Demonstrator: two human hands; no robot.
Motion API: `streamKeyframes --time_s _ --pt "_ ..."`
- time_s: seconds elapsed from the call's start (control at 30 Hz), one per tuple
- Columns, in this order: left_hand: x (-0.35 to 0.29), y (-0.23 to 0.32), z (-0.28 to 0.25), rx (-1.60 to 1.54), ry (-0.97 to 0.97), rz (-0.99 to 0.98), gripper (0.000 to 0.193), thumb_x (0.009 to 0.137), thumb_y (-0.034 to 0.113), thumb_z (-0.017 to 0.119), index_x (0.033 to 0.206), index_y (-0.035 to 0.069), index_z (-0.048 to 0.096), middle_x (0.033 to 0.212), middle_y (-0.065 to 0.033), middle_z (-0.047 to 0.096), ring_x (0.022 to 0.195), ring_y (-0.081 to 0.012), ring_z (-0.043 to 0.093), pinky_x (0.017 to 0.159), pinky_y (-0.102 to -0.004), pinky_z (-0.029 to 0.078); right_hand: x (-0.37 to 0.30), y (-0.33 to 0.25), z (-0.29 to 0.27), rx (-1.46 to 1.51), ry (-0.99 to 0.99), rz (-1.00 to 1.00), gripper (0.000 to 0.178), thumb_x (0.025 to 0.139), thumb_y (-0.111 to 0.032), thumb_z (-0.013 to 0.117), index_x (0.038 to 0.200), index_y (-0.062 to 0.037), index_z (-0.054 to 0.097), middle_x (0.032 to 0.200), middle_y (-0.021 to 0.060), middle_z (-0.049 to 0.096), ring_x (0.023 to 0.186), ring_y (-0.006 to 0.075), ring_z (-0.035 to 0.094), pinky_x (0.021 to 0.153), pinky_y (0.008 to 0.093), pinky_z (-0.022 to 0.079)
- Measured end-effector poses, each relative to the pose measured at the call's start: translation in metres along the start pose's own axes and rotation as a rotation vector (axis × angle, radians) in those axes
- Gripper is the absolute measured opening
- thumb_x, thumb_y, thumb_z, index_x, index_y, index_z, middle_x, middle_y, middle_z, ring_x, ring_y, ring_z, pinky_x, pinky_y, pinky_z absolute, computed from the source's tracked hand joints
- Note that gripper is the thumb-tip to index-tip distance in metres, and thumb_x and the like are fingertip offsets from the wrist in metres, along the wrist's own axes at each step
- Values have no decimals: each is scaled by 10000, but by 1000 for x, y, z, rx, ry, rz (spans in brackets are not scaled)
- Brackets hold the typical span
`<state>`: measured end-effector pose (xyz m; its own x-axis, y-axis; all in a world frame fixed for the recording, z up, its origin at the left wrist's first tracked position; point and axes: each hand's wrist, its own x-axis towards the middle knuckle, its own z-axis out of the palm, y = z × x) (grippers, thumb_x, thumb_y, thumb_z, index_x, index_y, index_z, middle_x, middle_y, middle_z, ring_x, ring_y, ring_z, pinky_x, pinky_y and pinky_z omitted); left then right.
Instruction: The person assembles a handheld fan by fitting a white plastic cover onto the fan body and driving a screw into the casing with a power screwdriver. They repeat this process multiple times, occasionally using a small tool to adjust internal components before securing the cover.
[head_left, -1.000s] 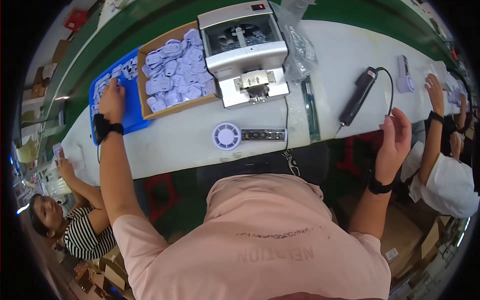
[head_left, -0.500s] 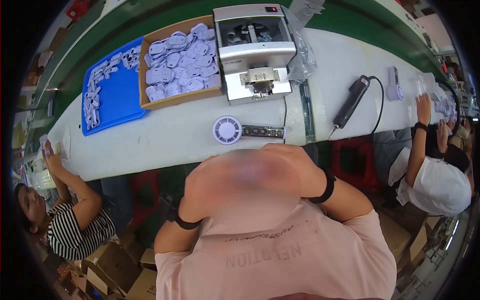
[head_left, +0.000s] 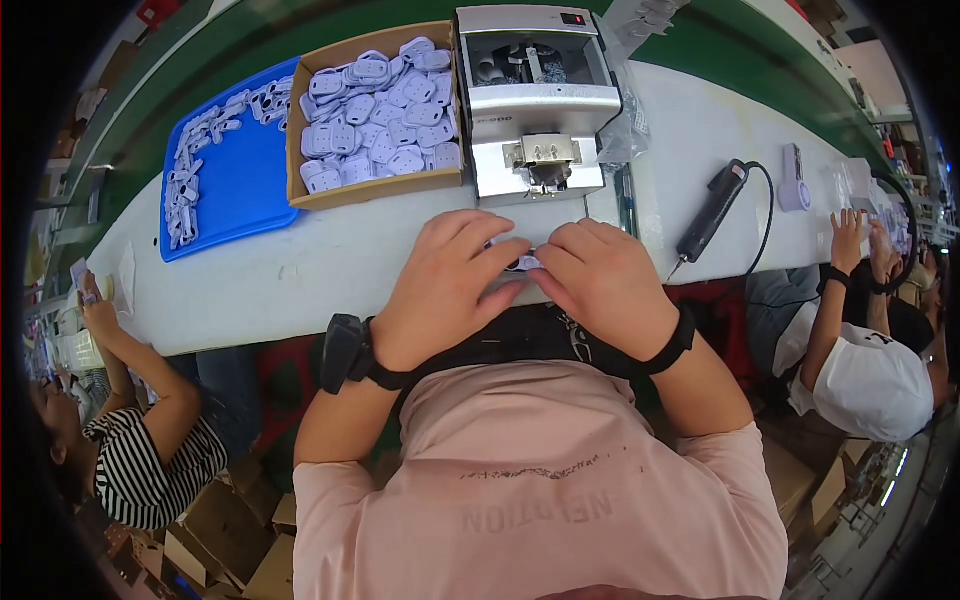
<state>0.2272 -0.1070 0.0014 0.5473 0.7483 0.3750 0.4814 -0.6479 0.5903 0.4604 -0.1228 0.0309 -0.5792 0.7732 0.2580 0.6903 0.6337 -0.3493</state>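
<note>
My left hand [head_left: 450, 285] and my right hand [head_left: 605, 290] meet over the bench in front of the silver machine, fingers curled and fingertips close together. Between them shows a small piece of a pale lilac handheld fan [head_left: 524, 263] with dark spots. Both hands are closed on it, and they cover most of it. A screw feeder [head_left: 540, 105], silver with a window on top, stands just beyond my fingers. To the right lies a black electric screwdriver [head_left: 712, 210] with its cable, its bit pointing toward the near edge.
An open cardboard box [head_left: 385, 190] holds many pale lilac shells. Beside it a blue tray [head_left: 235, 190] carries small pale parts along its edges. Another handheld fan [head_left: 794, 180] lies at the right. Co-workers sit on both sides, their hands over the bench.
My hands have moved forward from near my chest to the bench, over the spot where the open fan with its circuit board lay in view. The view has shifted slightly.
</note>
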Motion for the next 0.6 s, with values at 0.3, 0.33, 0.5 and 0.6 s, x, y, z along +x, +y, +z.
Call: streamKeyframes --time_s 0.3,0.33,0.5,0.6 --pt "1 -6 9 -26 -48 28 301 797 96 808 1089 78 738 1138 -65 664 1115 -289 604 957 -424 500 -9 12 15 8 39 -39 199 825 -165 819 919 -70 671 914 59 629 831 256 643 704 382 537" --pt "1 -6 9 -30 -52 23 294 795 91 807 1082 80 742 1126 -57 667 1106 -282 605 950 -418 501 -7 12 11 11 36 -36 199 825 -165 819 919 -70 671 914 59 629 831 256 643 704 382 537" --pt "6 -8 8 -42 -72 1 267 788 88 808 1048 80 750 1091 -33 677 1091 -268 611 942 -405 501 13 16 -16 -91 -269 -30 223 884 -244 777 865 -78 629 855 66 637 815 266 668 697 391 547" --pt "6 -9 7 -61 -67 8 255 781 83 808 1031 85 756 1066 -20 679 1079 -262 615 939 -403 504 19 19 -15 -90 -410 -43 249 911 -279 753 849 -82 614 825 70 642 805 273 682 702 397 553"
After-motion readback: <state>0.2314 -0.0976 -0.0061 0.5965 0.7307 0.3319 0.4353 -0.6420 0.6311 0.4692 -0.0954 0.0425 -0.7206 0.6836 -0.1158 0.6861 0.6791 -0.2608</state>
